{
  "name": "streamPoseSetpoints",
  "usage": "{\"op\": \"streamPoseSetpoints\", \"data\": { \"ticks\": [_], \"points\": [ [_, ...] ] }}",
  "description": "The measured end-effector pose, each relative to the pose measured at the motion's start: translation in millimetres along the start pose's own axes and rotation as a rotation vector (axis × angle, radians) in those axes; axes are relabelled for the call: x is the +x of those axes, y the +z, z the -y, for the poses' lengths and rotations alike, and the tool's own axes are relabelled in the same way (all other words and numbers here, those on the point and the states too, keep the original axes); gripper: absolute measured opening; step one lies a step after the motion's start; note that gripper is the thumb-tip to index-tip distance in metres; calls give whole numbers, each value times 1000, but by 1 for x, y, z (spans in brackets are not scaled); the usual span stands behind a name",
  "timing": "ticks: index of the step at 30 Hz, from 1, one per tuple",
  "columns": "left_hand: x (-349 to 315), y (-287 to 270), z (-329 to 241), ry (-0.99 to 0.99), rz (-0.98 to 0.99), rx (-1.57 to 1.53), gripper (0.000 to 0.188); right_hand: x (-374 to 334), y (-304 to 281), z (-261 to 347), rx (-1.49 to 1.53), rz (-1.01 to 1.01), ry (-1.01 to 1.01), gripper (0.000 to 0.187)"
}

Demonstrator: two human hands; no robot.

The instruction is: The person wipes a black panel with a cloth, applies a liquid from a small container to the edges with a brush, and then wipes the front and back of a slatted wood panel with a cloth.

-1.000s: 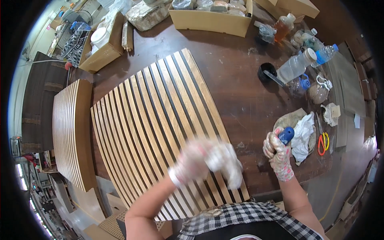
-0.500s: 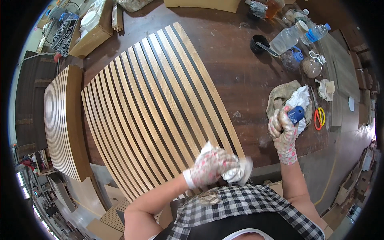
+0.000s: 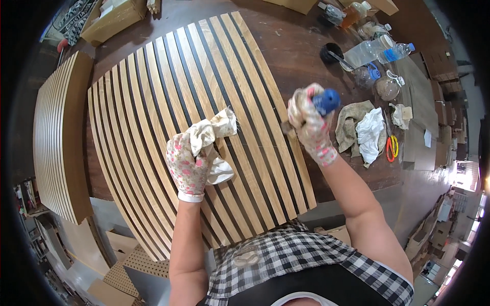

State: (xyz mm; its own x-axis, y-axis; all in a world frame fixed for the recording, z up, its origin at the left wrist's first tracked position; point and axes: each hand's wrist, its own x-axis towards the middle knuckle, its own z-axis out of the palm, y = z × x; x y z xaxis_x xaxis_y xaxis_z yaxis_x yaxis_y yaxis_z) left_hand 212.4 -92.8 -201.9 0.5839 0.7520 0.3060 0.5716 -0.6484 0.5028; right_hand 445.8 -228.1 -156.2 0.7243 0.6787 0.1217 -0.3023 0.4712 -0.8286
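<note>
A light wood slat panel with dark grooves lies on the brown table before me. My left hand, in a white glove with pink spots, is closed around a cream-white rag over the middle slats. Part of the rag hangs out below the fingers. Over the panel's right edge, my gloved right hand grips a putty knife with a blue handle. The handle sticks out above the fist. Its blurred, flat end shows at the other side, by the outermost slat; whether it touches the wood I cannot tell.
To the right lie a grey-brown cloth, a white cloth and orange-and-yellow scissors. Several bottles and a black cup stand at the far right. A stack of slat panels is on the left, near a cardboard box.
My left hand has carried the rag from the panel's near right corner leftward and farther in. My right hand has brought the putty knife left from the cloths to the panel's right edge.
</note>
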Motion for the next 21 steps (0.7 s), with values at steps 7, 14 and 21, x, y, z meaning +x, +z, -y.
{"op": "streamPoseSetpoints", "data": {
  "ticks": [7, 14, 21],
  "points": [
    [5, 4, -3, 27, 45, -72, 43, 66, 18, -16, -919, 167, -537, 9],
    [7, 0, -6, 80, 12, -105, 38, -128, -34, 39, 58, -19, 258, 13],
    [19, 4, -7, 146, 93, 27, 49, -194, -54, 118, -263, -426, 353, 18]
  ]
}}
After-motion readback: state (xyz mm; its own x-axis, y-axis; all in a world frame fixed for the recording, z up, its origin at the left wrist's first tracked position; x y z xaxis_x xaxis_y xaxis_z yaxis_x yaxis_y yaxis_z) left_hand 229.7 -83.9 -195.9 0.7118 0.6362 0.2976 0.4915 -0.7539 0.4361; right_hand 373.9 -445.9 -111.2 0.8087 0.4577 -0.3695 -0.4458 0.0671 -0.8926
